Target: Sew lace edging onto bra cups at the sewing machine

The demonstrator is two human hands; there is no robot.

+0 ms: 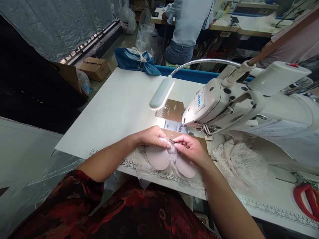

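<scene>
A pale lace bra (157, 158) with two smooth pinkish cups lies over the front edge of the sewing table. My left hand (154, 136) pinches the lace at the middle, above the left cup. Close beside it, my right hand (190, 148) is closed around a small dark, thin tool (171, 141), whose tip points at the pinched lace. Its kind is too small to tell. Both hands are just in front of the needle area of a white sewing machine (214, 103), and the fingers hide part of the lace between the cups.
A lamp (162, 93) on a bendy neck hangs above the work. White lace pieces (239, 162) are heaped to the right, near a red-handled object (307, 200). A blue cloth bundle (136, 61) lies at the table's far edge. Beyond sits another person (186, 26).
</scene>
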